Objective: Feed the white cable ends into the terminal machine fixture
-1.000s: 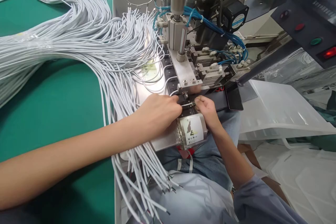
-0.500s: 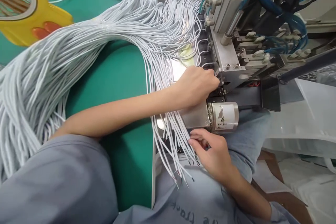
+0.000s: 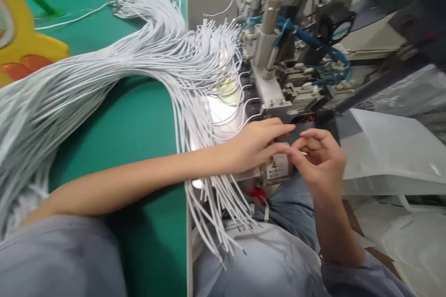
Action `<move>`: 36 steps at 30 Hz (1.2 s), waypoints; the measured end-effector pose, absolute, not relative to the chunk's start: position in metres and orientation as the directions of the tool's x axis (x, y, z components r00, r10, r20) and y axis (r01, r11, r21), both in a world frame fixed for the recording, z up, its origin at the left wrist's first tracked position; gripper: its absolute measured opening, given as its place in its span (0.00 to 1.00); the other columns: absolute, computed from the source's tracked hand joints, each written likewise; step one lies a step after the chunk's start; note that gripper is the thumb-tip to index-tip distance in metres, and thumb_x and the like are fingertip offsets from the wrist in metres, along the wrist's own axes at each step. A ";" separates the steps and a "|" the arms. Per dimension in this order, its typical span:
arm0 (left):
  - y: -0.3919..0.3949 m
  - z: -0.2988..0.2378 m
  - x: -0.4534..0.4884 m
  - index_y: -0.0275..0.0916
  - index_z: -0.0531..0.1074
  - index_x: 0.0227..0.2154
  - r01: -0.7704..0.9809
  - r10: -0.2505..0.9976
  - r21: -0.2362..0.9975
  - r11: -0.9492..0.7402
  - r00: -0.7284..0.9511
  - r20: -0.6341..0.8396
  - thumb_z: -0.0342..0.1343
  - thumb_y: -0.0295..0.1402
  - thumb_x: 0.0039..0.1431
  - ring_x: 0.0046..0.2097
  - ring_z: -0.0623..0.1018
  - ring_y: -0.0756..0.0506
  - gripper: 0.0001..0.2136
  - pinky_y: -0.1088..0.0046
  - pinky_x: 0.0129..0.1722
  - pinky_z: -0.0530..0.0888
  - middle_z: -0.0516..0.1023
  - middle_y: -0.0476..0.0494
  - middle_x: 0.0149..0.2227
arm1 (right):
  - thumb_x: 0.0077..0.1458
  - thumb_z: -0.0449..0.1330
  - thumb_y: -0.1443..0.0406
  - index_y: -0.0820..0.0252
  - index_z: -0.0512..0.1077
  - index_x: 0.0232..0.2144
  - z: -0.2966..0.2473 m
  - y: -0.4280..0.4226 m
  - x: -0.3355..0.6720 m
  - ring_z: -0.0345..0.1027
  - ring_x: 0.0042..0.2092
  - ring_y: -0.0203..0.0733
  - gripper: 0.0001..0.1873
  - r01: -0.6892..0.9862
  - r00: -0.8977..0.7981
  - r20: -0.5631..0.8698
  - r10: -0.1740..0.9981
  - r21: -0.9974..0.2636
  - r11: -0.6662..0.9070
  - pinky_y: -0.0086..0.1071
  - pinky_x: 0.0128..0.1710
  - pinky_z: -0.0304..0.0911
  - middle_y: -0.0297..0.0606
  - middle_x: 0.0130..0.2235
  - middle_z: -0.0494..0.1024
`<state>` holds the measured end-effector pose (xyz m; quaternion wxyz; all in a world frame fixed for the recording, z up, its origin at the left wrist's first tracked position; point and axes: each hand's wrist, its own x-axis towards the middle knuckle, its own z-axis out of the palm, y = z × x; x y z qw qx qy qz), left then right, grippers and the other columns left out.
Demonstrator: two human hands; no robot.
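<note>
White cables [image 3: 149, 65] lie in a thick bundle across the green table, and their loose ends fan out over its right edge. My left hand [image 3: 252, 146] reaches over them, fingers stretched and apart, in front of the machine [image 3: 272, 88]. Its thumb tip meets the fingertips of my right hand [image 3: 320, 162]. Those right fingers are pinched together, and a short pale piece like a white cable's end shows between them; the rest of it is hidden. Several cables run in loops into the machine's front, just beyond my left hand. Motion blurs the view slightly.
A roll with a printed label [image 3: 278, 167] sits under my hands. At the left stands a yellow toy-like object [image 3: 31, 41], with a green spool [image 3: 42, 2] behind it. A white plastic bin [image 3: 393, 148] is at the right. Blue air hoses [image 3: 299, 30] cross the machine.
My left hand has come away from the machine's front and its fingers have spread. My right hand has risen from the loose cable ends to meet it. The view has shifted right.
</note>
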<state>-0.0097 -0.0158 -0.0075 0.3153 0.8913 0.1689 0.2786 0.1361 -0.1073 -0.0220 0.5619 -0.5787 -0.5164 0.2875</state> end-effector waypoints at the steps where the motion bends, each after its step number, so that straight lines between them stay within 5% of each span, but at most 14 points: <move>1: -0.013 -0.008 -0.009 0.35 0.70 0.45 0.101 0.475 0.659 -0.746 0.774 0.419 0.49 0.33 0.62 0.37 0.75 0.49 0.12 0.74 0.36 0.72 0.74 0.41 0.37 | 0.50 0.62 0.66 0.55 0.64 0.37 -0.023 -0.104 0.136 0.65 0.24 0.33 0.13 0.234 0.325 0.261 0.909 -0.953 0.190 0.27 0.24 0.62 0.28 0.25 0.71; 7: -0.008 -0.005 -0.011 0.35 0.74 0.34 0.005 0.422 0.626 -0.780 0.743 0.520 0.48 0.29 0.62 0.32 0.73 0.53 0.09 0.80 0.31 0.71 0.73 0.45 0.30 | 0.53 0.60 0.63 0.56 0.67 0.33 -0.033 -0.095 0.130 0.67 0.26 0.34 0.05 0.137 0.400 0.356 0.845 -0.935 0.328 0.30 0.26 0.64 0.32 0.27 0.72; 13: -0.010 -0.005 -0.011 0.35 0.73 0.35 0.031 0.420 0.639 -0.768 0.778 0.467 0.44 0.28 0.63 0.32 0.74 0.52 0.11 0.79 0.31 0.71 0.74 0.43 0.30 | 0.51 0.62 0.61 0.57 0.71 0.28 -0.036 -0.090 0.135 0.64 0.29 0.35 0.06 0.099 0.364 0.371 0.854 -0.928 0.360 0.30 0.26 0.61 0.34 0.30 0.69; 25: -0.001 -0.011 -0.013 0.35 0.73 0.26 0.187 0.383 0.388 -0.903 0.758 0.528 0.47 0.27 0.60 0.25 0.67 0.54 0.11 0.79 0.23 0.63 0.70 0.45 0.26 | 0.50 0.60 0.65 0.60 0.75 0.24 -0.012 -0.086 0.147 0.53 0.23 0.31 0.06 0.314 0.264 0.221 0.939 -0.940 0.134 0.28 0.22 0.51 0.29 0.20 0.60; 32: -0.006 -0.005 -0.007 0.35 0.65 0.19 0.176 0.613 0.755 -0.631 0.710 0.347 0.54 0.24 0.52 0.23 0.67 0.55 0.08 0.81 0.22 0.64 0.68 0.52 0.21 | 0.51 0.61 0.64 0.60 0.77 0.24 -0.026 -0.080 0.134 0.52 0.24 0.31 0.07 0.219 0.371 0.272 0.888 -0.955 0.200 0.29 0.22 0.51 0.29 0.21 0.58; 34: -0.005 -0.006 -0.007 0.35 0.63 0.19 0.170 0.606 0.757 -0.630 0.717 0.344 0.53 0.24 0.52 0.23 0.67 0.55 0.09 0.81 0.22 0.64 0.67 0.52 0.21 | 0.52 0.60 0.65 0.59 0.77 0.27 -0.028 -0.079 0.129 0.53 0.24 0.32 0.07 0.276 0.400 0.336 0.853 -0.931 0.238 0.29 0.23 0.51 0.30 0.21 0.59; 36: -0.003 -0.009 -0.009 0.36 0.64 0.20 0.203 0.542 0.600 -0.774 0.701 0.463 0.51 0.24 0.54 0.23 0.66 0.55 0.08 0.80 0.22 0.63 0.66 0.51 0.22 | 0.53 0.59 0.66 0.59 0.77 0.28 -0.028 -0.080 0.128 0.52 0.23 0.32 0.07 0.401 0.396 0.431 0.811 -0.876 0.269 0.29 0.23 0.52 0.29 0.20 0.59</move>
